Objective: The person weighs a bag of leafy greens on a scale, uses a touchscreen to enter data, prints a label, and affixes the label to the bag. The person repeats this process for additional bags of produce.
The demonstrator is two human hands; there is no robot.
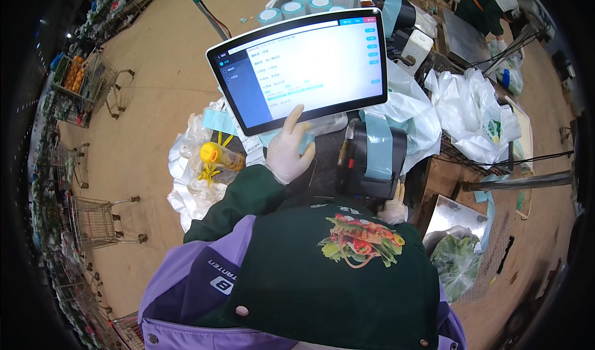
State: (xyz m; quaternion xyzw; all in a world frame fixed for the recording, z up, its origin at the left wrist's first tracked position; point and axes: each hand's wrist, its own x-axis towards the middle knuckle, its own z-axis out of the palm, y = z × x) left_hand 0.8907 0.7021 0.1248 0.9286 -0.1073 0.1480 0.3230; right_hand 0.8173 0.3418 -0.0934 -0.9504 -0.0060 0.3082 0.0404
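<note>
My left hand, in a pale glove, has its index finger raised at the lower edge of a lit touchscreen monitor and holds nothing. My right hand, gloved too, rests against the near right side of a black label printer; most of it is hidden by the apron. Light blue label tape lies over the printer. A pen lies along the printer's left side. Left of my left hand is a bottle with a yellow cap, among clear plastic bags.
Rolls of blue labels stand behind the monitor. White plastic bags fill a crate at right. Bagged leafy greens lie by a metal scale plate. A co-worker bends at the upper right. Carts stand left.
</note>
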